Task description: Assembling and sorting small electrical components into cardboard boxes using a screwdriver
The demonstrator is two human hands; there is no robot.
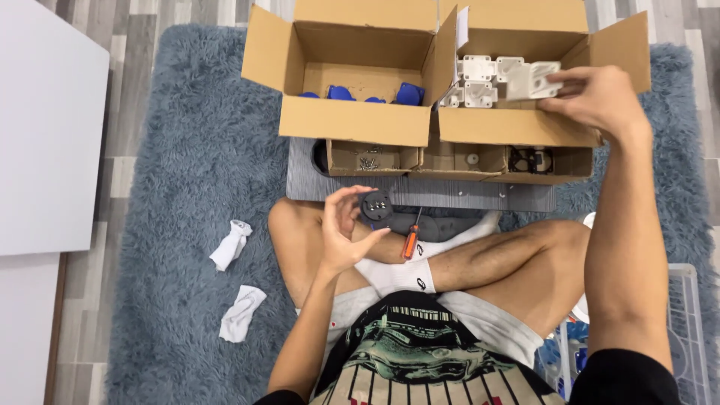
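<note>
A person sits cross-legged on a shaggy blue-grey rug (187, 150) laid over a grey wood-plank floor, facing 2 open brown cardboard boxes that stand side by side, flaps raised. The left box (352, 120) holds several blue parts (341, 93) along its far wall; the right box (517, 124) holds a cluster of white plastic blocks (476, 82), and a white paper slip stands at the flap between the 2 boxes. Just in front of them, on a flat grey ribbed panel (420, 193), sits a row of low cardboard trays (450, 159): the left one with small metal screws, the middle one with a small pale piece, the right one with a dark ring-shaped piece. The right hand (596, 97) reaches out over the right box, fingers closed around 1 white block (531, 80) held above the box's near wall, well apart from the other hand. The left hand (346, 229) is raised near the knees, thumb and fingers pinching a small round black part (376, 205) just in front of the grey panel. An orange-handled screwdriver (409, 238) lies against the crossed shins beside a dark grey piece, just right of the left hand. 2 crumpled white cloths (231, 244) lie on the rug to the person's left, near a white board at the frame's left edge. A clear plastic bin (694, 330) sits at the lower right.
</note>
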